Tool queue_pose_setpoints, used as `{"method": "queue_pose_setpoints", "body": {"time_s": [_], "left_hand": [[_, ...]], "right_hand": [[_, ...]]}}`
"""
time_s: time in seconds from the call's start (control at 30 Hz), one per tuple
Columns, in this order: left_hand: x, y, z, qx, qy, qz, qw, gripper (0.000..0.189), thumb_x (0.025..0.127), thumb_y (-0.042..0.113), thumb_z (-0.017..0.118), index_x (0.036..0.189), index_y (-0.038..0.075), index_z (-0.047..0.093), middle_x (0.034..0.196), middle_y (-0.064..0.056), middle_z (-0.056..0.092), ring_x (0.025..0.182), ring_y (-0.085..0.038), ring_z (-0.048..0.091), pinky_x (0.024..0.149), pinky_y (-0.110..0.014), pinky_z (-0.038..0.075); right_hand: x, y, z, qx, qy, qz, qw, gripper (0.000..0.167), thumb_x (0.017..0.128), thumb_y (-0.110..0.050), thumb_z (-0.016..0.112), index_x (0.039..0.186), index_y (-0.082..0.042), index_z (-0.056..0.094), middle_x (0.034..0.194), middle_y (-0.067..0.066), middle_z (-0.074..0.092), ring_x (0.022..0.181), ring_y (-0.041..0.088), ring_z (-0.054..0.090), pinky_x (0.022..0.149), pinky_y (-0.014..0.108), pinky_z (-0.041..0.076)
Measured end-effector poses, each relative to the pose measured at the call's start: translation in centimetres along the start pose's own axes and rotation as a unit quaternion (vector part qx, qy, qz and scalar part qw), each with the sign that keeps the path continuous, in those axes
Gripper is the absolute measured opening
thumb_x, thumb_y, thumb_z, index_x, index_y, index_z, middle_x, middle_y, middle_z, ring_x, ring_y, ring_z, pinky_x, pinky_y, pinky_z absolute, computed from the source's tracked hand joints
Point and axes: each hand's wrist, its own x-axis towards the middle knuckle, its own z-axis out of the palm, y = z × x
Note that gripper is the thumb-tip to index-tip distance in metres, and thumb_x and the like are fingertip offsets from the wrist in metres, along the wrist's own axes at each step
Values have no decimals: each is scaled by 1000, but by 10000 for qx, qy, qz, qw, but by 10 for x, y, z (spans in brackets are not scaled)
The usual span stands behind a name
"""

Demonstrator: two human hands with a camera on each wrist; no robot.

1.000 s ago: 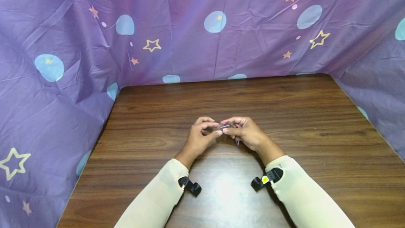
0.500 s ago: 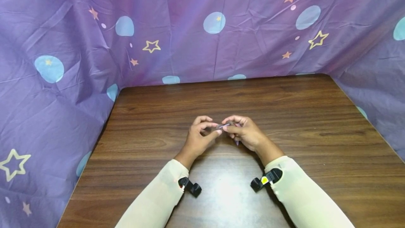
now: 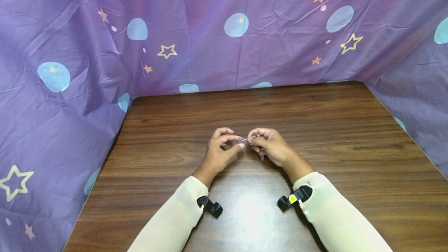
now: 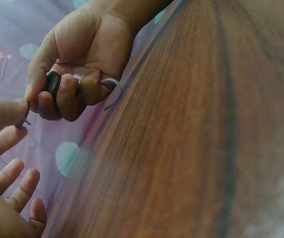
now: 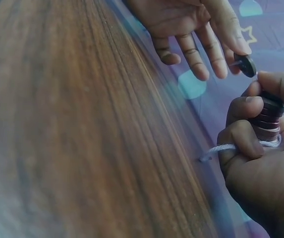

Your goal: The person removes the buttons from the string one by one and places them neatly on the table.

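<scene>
Thumb and index finger of my left hand (image 3: 218, 153) pinch a thin dark round disc (image 5: 247, 66), button-like, in the right wrist view. A short cord end pokes out of its face. My right hand (image 3: 275, 149) curls its fingers round a stack of similar dark discs (image 5: 266, 120) threaded on a pale lilac cord (image 5: 225, 148). The cord's tail hangs out past the lower fingers. Right thumb and index fingertips meet close beside the left hand's disc, around the cord. The other left fingers are spread. Part of the stack is hidden in the palm.
Both hands are above a brown wood-grain table (image 3: 168, 116). A purple curtain (image 3: 199, 18) with stars and blue spots stands behind and at the sides. Black wrist cameras (image 3: 210, 206) are strapped over the pale sleeves (image 3: 168, 215).
My right thumb and index finger have shifted slightly right, away from the left fingertips, and now close near the cord between the hands. The left hand has hardly moved.
</scene>
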Motion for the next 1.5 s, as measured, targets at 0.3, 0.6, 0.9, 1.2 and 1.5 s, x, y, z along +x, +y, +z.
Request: {"method": "queue_pose_setpoints", "body": {"time_s": [0.3, 0.6, 0.9, 1.2, 1.5], "left_hand": [[1, -1, -2, 58, 35, -8, 10000, 26, 88, 11, 89, 112, 2, 83, 138, -25, 61, 112, -14, 58, 93, -43, 57], [1, -2, -6, 138, 116, -113, 9998, 27, 88, 14, 89, 112, 4, 84, 139, -22, 62, 116, -19, 59, 94, -41, 53], [4, -3, -12, 325, 305, -175, 9989, 25, 89, 15, 88, 111, 5, 84, 138, -24, 62, 111, -17, 60, 93, -47, 53], [7, -8, -13, 519, 561, -355, 9964, 24, 88, 14, 90, 109, 4, 85, 136, -24, 62, 124, -31, 61, 107, -45, 54], [14, -15, -18, 1368, 872, -787, 9836, 25, 88, 29, 90, 107, 12, 86, 142, -12, 63, 137, -36, 57, 117, -61, 34]], "right_hand": [[-2, -3, -4, 45, 165, -117, 9998, 22, 102, 1, 62, 92, -17, 71, 69, -5, 56, 61, 7, 50, 50, 19, 36], [-2, -6, -12, 64, 232, -191, 9995, 26, 104, 0, 60, 90, -20, 70, 72, -7, 55, 64, 7, 50, 52, 18, 36], [-1, -6, -17, 196, 296, -367, 9987, 29, 104, 3, 59, 90, -20, 71, 72, -8, 56, 63, 6, 50, 52, 18, 35], [-2, -7, -20, 346, 413, -335, 9980, 29, 104, 4, 59, 90, -18, 72, 71, -8, 57, 62, 7, 50, 53, 18, 35], [-3, -8, -21, 413, 373, -337, 9979, 29, 104, 5, 60, 89, -18, 71, 69, -7, 56, 62, 7, 49, 52, 18, 33]]}}
